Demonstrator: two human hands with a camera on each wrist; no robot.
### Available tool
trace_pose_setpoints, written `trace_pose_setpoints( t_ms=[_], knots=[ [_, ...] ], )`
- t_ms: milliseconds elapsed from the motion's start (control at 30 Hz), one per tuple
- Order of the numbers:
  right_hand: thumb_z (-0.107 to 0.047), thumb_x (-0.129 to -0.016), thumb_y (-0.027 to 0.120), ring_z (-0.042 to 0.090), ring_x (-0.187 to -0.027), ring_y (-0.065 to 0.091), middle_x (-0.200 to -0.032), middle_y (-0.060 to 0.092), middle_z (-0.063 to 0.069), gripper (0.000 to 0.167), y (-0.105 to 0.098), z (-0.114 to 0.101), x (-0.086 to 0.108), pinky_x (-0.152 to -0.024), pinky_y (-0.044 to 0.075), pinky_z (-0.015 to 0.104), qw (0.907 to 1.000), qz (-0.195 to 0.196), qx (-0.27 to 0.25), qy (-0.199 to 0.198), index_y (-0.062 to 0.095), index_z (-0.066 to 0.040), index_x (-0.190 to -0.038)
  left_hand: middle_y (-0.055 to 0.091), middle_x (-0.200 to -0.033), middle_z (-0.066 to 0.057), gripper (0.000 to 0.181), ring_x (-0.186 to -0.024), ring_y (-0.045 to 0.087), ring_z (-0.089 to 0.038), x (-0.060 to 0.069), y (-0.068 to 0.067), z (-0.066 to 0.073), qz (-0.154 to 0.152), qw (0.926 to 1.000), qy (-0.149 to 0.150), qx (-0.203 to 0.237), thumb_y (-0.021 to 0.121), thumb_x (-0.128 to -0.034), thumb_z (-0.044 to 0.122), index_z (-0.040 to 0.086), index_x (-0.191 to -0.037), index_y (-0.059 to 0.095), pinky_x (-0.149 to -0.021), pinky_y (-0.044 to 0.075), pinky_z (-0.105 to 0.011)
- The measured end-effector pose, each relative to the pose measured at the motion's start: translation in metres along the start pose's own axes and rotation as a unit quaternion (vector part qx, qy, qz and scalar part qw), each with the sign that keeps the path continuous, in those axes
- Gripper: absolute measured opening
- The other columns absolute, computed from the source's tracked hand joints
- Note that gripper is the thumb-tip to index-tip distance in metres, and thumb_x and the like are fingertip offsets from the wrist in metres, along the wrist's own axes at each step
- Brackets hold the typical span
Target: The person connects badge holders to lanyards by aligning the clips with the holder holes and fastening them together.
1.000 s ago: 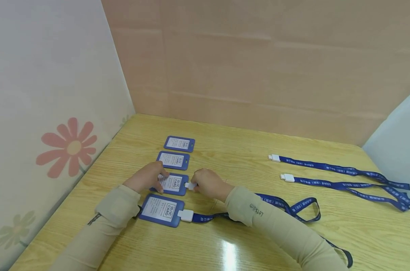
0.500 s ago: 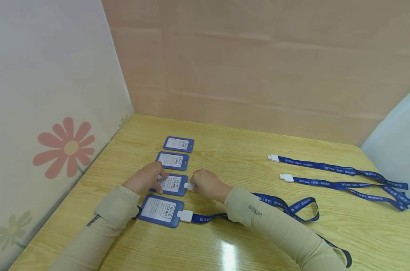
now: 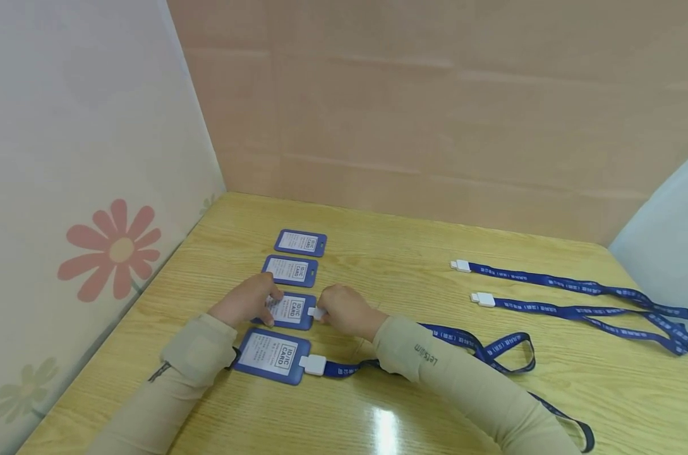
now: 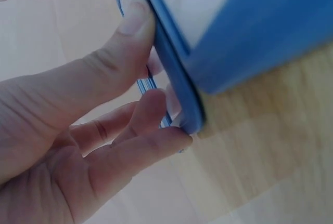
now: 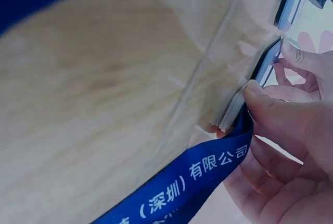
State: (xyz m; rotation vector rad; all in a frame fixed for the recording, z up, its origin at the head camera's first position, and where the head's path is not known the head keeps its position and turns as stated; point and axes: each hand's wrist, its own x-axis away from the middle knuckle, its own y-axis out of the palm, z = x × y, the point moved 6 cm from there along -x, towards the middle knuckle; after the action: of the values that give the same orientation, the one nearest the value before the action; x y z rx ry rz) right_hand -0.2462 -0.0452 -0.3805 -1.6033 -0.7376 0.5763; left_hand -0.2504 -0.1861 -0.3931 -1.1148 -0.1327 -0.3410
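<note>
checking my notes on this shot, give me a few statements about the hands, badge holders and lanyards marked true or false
1. The left hand pinches a badge holder. True.
2. The right hand pinches a white clip. True.
3. No badge holder has a lanyard attached. False: the nearest badge holder is joined to a blue lanyard.
4. Only three badge holders are in view. False: there are four.
5. The farthest badge holder has no lanyard attached. True.

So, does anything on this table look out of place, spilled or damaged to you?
Nothing looks spilled or damaged. Only the blue straps beside the right sleeve look untidy: they bend and loop, while the two lanyards farther back lie straighter.
</note>
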Motion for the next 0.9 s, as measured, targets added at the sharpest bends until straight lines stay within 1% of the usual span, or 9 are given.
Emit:
trace_pose_setpoints(
  t_ms=[133,233,367,433,567,667,767,833,900],
  knots=[
    [-0.015,-0.078,0.074,0.012,-0.069,0.058,-0.082,0.071,0.003,0.007,-0.002,-0.001,0.0,-0.061,0.049,0.022,1.0,-0.001,0.004,0.004,0.072,-0.008,-0.078,0.061,-0.11,-0.018,0.049,-0.084,0.056,-0.019,0.002,-0.003,0.001,0.002,1.0,0.0,-0.003,0.082,-0.0616,0.001,-0.003,-0.108,0.067,-0.081,0.053,-0.036],
    [-0.017,-0.079,0.074,0.013,-0.074,0.061,-0.086,0.071,0.003,0.009,-0.002,-0.001,0.0,-0.066,0.051,0.023,0.9998,-0.008,0.013,0.013,0.073,-0.008,-0.081,0.061,-0.111,-0.018,0.049,-0.086,0.056,-0.019,0.002,-0.003,0.001,0.0,1.0,-0.002,-0.002,0.081,-0.0624,0.001,-0.003,-0.109,0.066,-0.083,0.053,-0.037],
    [-0.017,-0.079,0.074,0.014,-0.075,0.061,-0.085,0.07,0.004,0.011,0.0,0.0,-0.001,-0.067,0.051,0.024,0.9995,-0.012,0.017,0.024,0.072,-0.007,-0.083,0.06,-0.111,-0.018,0.049,-0.089,0.056,-0.021,0.002,-0.001,0.001,-0.002,1.0,-0.003,0.004,0.08,-0.0633,0.0,-0.003,-0.11,0.066,-0.084,0.052,-0.037],
    [-0.018,-0.079,0.074,0.013,-0.073,0.059,-0.084,0.07,0.003,0.011,0.001,0.001,0.0,-0.066,0.051,0.023,0.9995,-0.012,0.017,0.025,0.072,-0.008,-0.083,0.06,-0.112,-0.018,0.05,-0.094,0.057,-0.023,0.002,0.0,0.001,-0.003,1.0,-0.007,0.003,0.08,-0.0638,0.001,-0.002,-0.111,0.066,-0.087,0.051,-0.039],
    [-0.019,-0.08,0.073,0.012,-0.073,0.058,-0.087,0.071,0.002,0.011,0.002,0.006,0.003,-0.065,0.05,0.022,0.9994,-0.024,0.0,0.025,0.074,-0.01,-0.085,0.06,-0.113,-0.016,0.051,-0.096,0.057,-0.024,0.002,0.004,0.002,-0.009,0.9996,-0.026,0.007,0.079,-0.0657,0.002,0.001,-0.114,0.065,-0.09,0.05,-0.04],
    [-0.022,-0.082,0.07,0.013,-0.084,0.063,-0.099,0.071,0.002,0.019,0.004,0.013,0.008,-0.074,0.053,0.025,0.9988,-0.039,-0.023,0.018,0.073,-0.01,-0.098,0.058,-0.116,-0.017,0.052,-0.102,0.057,-0.028,0.003,0.006,0.003,-0.008,0.9995,-0.031,-0.008,0.079,-0.0663,0.002,0.002,-0.116,0.064,-0.094,0.049,-0.042],
    [-0.027,-0.086,0.066,0.018,-0.099,0.064,-0.111,0.068,0.005,0.034,0.0,0.024,0.017,-0.086,0.054,0.031,0.9987,-0.041,-0.029,0.012,0.066,-0.009,-0.115,0.056,-0.12,-0.021,0.054,-0.111,0.055,-0.036,0.003,0.006,0.004,-0.001,0.9992,-0.024,-0.032,0.08,-0.0655,0.003,0.002,-0.117,0.064,-0.098,0.046,-0.047],
    [-0.028,-0.088,0.064,0.022,-0.105,0.063,-0.118,0.065,0.008,0.04,-0.008,0.035,0.027,-0.09,0.053,0.036,0.9988,-0.036,-0.028,0.018,0.061,-0.008,-0.122,0.056,-0.118,-0.021,0.055,-0.108,0.056,-0.035,0.005,0.004,0.004,0.002,0.9991,-0.024,-0.033,0.08,-0.065,0.003,0.002,-0.117,0.064,-0.097,0.048,-0.046],
    [-0.028,-0.088,0.063,0.025,-0.105,0.063,-0.118,0.065,0.011,0.042,-0.021,0.049,0.039,-0.089,0.053,0.039,0.9989,-0.02,-0.024,0.034,0.059,-0.007,-0.125,0.055,-0.121,-0.024,0.055,-0.11,0.055,-0.038,0.007,0.001,0.004,0.004,0.999,-0.021,-0.039,0.08,-0.0647,0.004,0.001,-0.117,0.063,-0.098,0.047,-0.047]
  ],
)
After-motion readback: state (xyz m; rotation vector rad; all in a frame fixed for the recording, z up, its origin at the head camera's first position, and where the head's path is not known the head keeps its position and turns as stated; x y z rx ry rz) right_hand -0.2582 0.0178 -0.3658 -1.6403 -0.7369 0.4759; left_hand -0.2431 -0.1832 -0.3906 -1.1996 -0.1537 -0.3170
